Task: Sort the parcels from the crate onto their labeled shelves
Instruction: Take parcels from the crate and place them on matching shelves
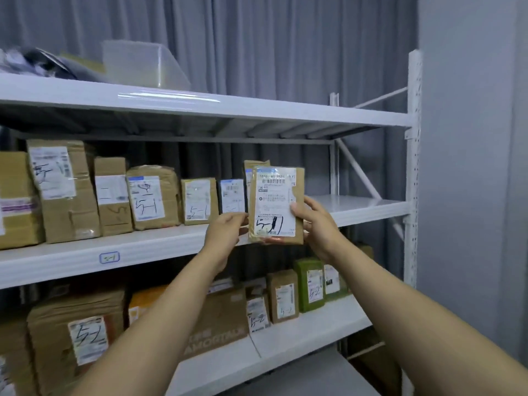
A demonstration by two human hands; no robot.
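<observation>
Middle shelf [357, 207] lined left to centre with brown parcels [154, 195] marked 5-1. Upright at row's right end, above shelf front edge: parcel [275, 204] marked 5-1. Pinched at left edge by left grip [225, 232], clamped at right edge by right grip [317, 224]. 5-1 tag [109, 257] on shelf lip.

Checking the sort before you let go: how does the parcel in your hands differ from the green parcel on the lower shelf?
The held parcel is brown, the green parcel green. The held parcel is marked 5-1, the green parcel 5-2. The left hand and right hand grip the held parcel; the green parcel stands on its shelf. Both are upright, white labels facing out.
</observation>
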